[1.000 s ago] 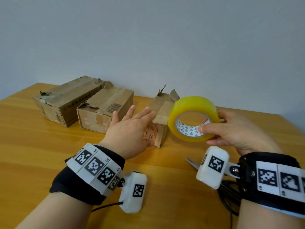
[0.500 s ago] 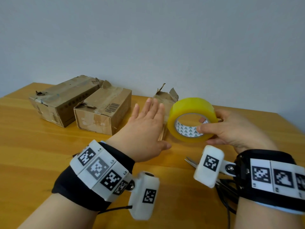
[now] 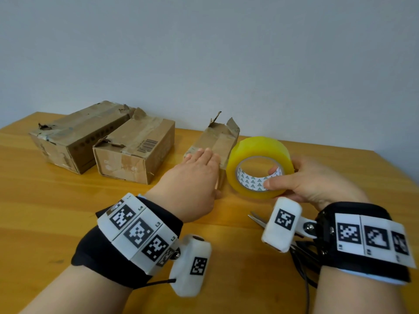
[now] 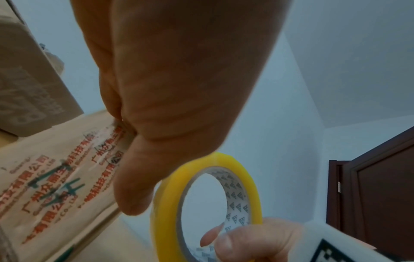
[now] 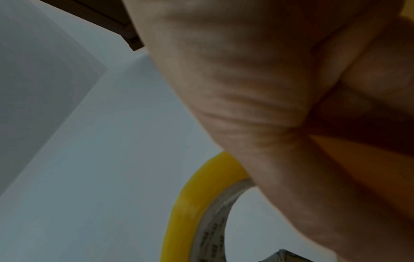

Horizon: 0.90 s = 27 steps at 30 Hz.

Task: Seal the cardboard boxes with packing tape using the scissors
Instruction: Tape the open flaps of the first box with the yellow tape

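My right hand (image 3: 301, 180) grips a yellow roll of packing tape (image 3: 258, 166), thumb through its core, held upright above the table; the roll (image 4: 208, 203) also shows in the left wrist view and at the bottom of the right wrist view (image 5: 186, 209). My left hand (image 3: 197, 171) lies flat with straight fingers on top of a small cardboard box (image 3: 220, 137) with torn end flaps; its printed front (image 4: 56, 177) shows under the thumb. Scissors (image 3: 256, 218) lie on the table beneath my right wrist, mostly hidden.
Two larger worn cardboard boxes (image 3: 136, 150) (image 3: 74, 134) stand side by side at the back left of the wooden table (image 3: 68, 211). A grey wall rises behind. A dark door (image 4: 376, 191) shows in the left wrist view.
My left hand has moved forward and right and now rests on the small box's top. The tape roll in my right hand has barely shifted.
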{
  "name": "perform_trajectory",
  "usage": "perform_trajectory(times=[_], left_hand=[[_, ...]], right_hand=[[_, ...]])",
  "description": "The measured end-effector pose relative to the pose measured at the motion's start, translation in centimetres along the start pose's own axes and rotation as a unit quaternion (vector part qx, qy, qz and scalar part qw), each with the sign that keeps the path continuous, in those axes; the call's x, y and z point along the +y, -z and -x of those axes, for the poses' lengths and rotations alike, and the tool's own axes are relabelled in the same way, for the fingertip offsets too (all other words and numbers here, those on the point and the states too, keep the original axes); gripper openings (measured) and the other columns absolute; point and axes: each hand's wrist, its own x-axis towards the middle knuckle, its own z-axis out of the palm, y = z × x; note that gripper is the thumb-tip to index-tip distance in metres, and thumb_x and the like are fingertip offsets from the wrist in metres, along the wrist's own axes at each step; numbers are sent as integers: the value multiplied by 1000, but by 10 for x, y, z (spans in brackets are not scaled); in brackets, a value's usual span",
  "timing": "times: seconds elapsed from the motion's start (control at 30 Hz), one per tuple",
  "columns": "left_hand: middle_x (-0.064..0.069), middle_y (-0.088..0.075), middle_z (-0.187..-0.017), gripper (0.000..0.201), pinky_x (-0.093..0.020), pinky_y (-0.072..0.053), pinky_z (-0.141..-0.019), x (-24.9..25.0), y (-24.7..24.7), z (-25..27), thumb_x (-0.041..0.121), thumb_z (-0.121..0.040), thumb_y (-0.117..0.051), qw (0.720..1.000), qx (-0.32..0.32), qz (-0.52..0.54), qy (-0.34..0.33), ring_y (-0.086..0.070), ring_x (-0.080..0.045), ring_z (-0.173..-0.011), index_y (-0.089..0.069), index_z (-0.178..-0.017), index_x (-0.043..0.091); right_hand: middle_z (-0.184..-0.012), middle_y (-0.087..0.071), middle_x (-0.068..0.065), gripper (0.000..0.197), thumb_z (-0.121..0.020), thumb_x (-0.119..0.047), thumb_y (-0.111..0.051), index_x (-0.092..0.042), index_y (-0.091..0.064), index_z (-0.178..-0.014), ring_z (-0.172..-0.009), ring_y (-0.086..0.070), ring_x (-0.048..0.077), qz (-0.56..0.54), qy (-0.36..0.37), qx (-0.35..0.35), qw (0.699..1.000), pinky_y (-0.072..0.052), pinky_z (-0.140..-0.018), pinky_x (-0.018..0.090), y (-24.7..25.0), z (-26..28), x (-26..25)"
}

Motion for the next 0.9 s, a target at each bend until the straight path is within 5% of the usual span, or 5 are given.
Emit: perform_trajectory(times=[0.27,0.43,0.63,0.73,0.9], left_hand=[[-8,6,-165,84,-38,-3,-123,-2,-3,0,37,-101,-49,1000,-7,-12,-10,6,-24,-152,12,-156,19],[-14,12,-163,85,-44,-3,-124,-1,-4,0,38,-101,-48,1000,-14,-22,-18,10,-29,-151,17,-155,24],[-13,5,-164,81,-43,-5,-124,0,-6,-1,35,-101,-48,999,2,-27,-20,5,-30,-152,10,-156,24],[-10,2,-165,78,-40,-5,-123,-3,-4,-2,33,-102,-47,1000,3,-13,-24,5,-27,-152,8,-157,25],[-8,5,-165,75,-37,-3,-123,-6,-1,-2,31,-103,-45,1000,-4,0,-31,7,-23,-152,7,-156,27]], right_hand=[[-94,-76,5,35,-76,-7,-85,-18,-65,-102,-68,-74,16,38,8,-34,999,-55,-52,24,1,4,-2],[-98,-77,2,54,-57,-30,-89,-26,-65,-106,-96,-72,29,76,73,-49,993,-56,-92,51,3,13,-13],[-70,-69,-17,51,-64,-57,-72,-35,-62,-109,-72,-62,-5,91,135,-66,984,-39,-69,27,-15,18,-29],[-110,-69,-15,48,-63,-71,-68,-48,-67,-106,-116,-57,11,113,137,-49,983,-45,-97,42,-17,19,-29],[-101,-74,-9,49,-56,-72,-72,-44,-73,-96,-106,-66,21,120,129,-42,983,-47,-102,52,-16,20,-30]])
